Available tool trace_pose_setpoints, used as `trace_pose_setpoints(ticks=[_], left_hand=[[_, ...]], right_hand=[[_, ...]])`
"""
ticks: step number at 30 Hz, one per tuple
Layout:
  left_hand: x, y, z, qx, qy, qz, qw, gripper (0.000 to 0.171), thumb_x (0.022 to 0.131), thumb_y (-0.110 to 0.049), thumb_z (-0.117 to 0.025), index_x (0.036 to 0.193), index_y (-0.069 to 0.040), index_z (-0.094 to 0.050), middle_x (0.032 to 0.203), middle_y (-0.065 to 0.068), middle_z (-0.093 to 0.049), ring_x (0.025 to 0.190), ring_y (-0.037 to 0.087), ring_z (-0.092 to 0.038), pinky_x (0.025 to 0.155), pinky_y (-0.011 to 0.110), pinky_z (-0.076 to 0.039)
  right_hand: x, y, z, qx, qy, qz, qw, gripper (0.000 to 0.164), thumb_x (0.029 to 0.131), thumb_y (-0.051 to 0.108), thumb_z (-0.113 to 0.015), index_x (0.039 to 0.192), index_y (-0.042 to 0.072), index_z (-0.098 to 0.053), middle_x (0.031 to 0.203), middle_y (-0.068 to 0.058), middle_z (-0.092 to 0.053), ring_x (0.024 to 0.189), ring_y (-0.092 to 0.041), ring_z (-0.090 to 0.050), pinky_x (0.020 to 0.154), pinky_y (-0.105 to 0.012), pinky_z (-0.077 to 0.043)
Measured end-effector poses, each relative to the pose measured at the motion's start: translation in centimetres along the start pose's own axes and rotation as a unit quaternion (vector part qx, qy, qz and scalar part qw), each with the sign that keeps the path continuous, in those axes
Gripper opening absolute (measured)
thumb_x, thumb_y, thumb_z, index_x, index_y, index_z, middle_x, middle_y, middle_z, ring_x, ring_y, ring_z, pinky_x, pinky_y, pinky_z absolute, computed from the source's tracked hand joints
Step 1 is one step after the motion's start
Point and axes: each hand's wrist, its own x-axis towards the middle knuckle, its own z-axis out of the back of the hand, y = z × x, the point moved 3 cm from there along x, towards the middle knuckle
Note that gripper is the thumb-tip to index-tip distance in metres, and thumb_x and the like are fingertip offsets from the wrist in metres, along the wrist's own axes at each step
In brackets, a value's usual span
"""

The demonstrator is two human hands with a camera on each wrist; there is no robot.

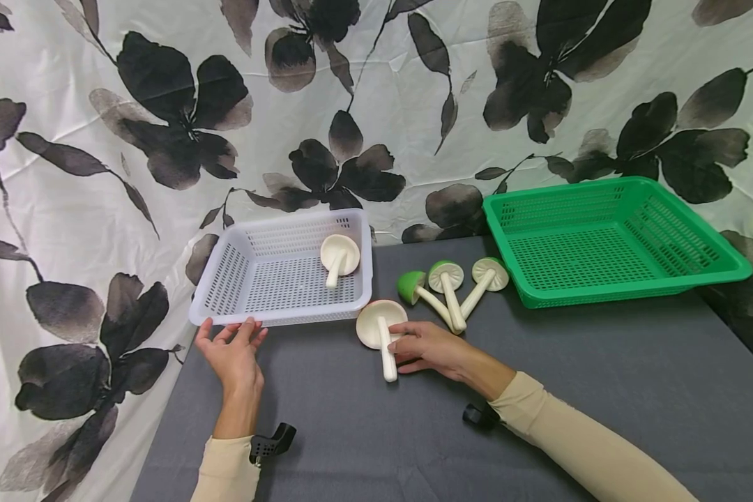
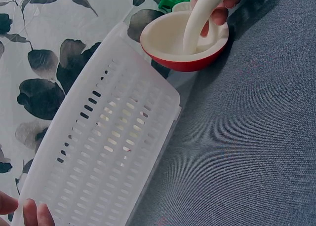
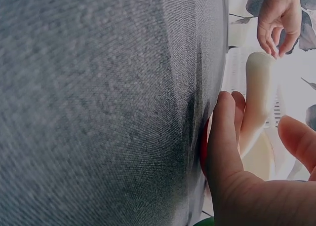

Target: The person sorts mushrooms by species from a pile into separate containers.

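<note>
A toy mushroom [image 1: 370,333] with a red cap and cream stem lies before the right corner of a white plastic basket [image 1: 288,317]. My right hand [image 1: 428,348] is beside its stem, fingertips right at the stem's side. The right wrist view shows thumb and fingers [image 3: 222,137] spread apart, with the stem between them in that view. At the basket's front left rim is my left hand [image 1: 235,359], with loosely bent fingertips [image 2: 37,213] touching the rim. Inside the basket lies another cream-stemmed mushroom [image 1: 340,254].
Several green-capped toy mushrooms [image 1: 448,289] lie with stems together at centre right. A green plastic basket [image 1: 621,279] stands at the back right. The table has a grey cloth [image 1: 364,446], and a floral curtain [image 1: 389,84] hangs behind.
</note>
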Motion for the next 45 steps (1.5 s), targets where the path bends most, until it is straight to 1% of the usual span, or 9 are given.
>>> trace_pose_setpoints(ticks=[6,13,18,24,27,32,35,41,45], left_hand=[[-0.1,0.0,0.0,0.006,-0.001,0.001,1.0,0.081,0.091,0.004,-0.071,0.149,-0.016,-0.018,0.109,0.009,-0.046,0.082,0.019,-0.069,0.068,0.027,-0.063],[-0.2,0.0,0.0,0.01,0.001,0.003,0.9999,0.079,0.092,0.004,-0.07,0.148,-0.017,-0.019,0.11,0.009,-0.046,0.084,0.019,-0.069,0.068,0.027,-0.063],[-0.2,0.0,0.0,0.011,0.004,0.0,0.9999,0.081,0.092,0.003,-0.071,0.15,-0.015,-0.018,0.11,0.01,-0.046,0.084,0.02,-0.069,0.068,0.028,-0.063],[-0.1,0.0,0.0,0.01,0.003,-0.001,0.9999,0.081,0.092,0.004,-0.07,0.15,-0.015,-0.018,0.109,0.01,-0.046,0.083,0.019,-0.069,0.068,0.028,-0.063],[-0.1,0.0,0.0,0.011,0.002,0.0,0.9999,0.081,0.092,0.004,-0.07,0.15,-0.014,-0.017,0.109,0.01,-0.046,0.082,0.019,-0.069,0.068,0.028,-0.063],[-0.2,0.0,0.0,0.011,-0.001,0.001,0.9999,0.08,0.092,0.004,-0.07,0.149,-0.015,-0.018,0.108,0.01,-0.046,0.082,0.018,-0.069,0.069,0.028,-0.063],[-0.2,0.0,0.0,0.011,-0.001,0.002,0.9999,0.079,0.092,0.004,-0.07,0.149,-0.016,-0.019,0.109,0.01,-0.046,0.082,0.018,-0.069,0.069,0.028,-0.063],[-0.1,0.0,0.0,0.01,-0.001,0.002,0.9999,0.08,0.092,0.005,-0.07,0.149,-0.015,-0.018,0.109,0.01,-0.046,0.082,0.019,-0.069,0.069,0.028,-0.063],[-0.1,0.0,0.0,0.01,-0.002,0.003,0.9999,0.08,0.092,0.005,-0.07,0.149,-0.016,-0.019,0.11,0.011,-0.046,0.082,0.019,-0.069,0.069,0.028,-0.063]], right_hand=[[0.2,0.1,-0.1,0.004,0.0,0.0,1.0,0.064,0.099,0.009,-0.064,0.153,-0.005,-0.034,0.127,-0.02,-0.061,0.102,-0.022,-0.067,0.097,-0.049,-0.057],[0.2,0.1,-0.1,0.012,0.001,0.001,1.0,0.066,0.099,0.006,-0.064,0.154,-0.007,-0.03,0.123,-0.019,-0.062,0.109,-0.022,-0.065,0.094,-0.045,-0.059],[0.2,-0.1,0.1,0.02,0.001,0.004,1.0,0.064,0.099,0.003,-0.061,0.153,-0.008,-0.029,0.119,-0.017,-0.062,0.107,-0.019,-0.064,0.093,-0.042,-0.059],[-0.1,-0.3,0.4,0.025,-0.001,0.012,1.0,0.065,0.098,0.001,-0.061,0.153,-0.008,-0.029,0.122,-0.019,-0.061,0.105,-0.018,-0.064,0.091,-0.04,-0.06],[-0.3,-0.3,0.5,0.024,-0.008,0.016,1.0,0.064,0.097,0.002,-0.062,0.153,-0.008,-0.031,0.117,-0.016,-0.063,0.1,-0.016,-0.065,0.089,-0.039,-0.06],[-0.9,-0.1,0.9,0.022,-0.013,0.029,0.999,0.064,0.096,0.002,-0.063,0.151,-0.008,-0.032,0.109,-0.011,-0.064,0.095,-0.014,-0.066,0.088,-0.04,-0.06],[-1.3,0.2,1.3,0.021,-0.017,0.036,0.999,0.064,0.096,0.002,-0.064,0.152,-0.007,-0.033,0.107,-0.009,-0.064,0.094,-0.015,-0.066,0.089,-0.042,-0.06],[-2.0,0.7,2.1,0.02,-0.025,0.044,0.999,0.065,0.096,0.003,-0.064,0.153,-0.004,-0.033,0.109,-0.009,-0.064,0.096,-0.015,-0.065,0.092,-0.045,-0.059],[-2.4,1.1,2.5,0.026,-0.036,0.049,0.998,0.065,0.097,0.003,-0.064,0.153,-0.003,-0.033,0.108,-0.006,-0.065,0.097,-0.014,-0.065,0.092,-0.045,-0.059]])
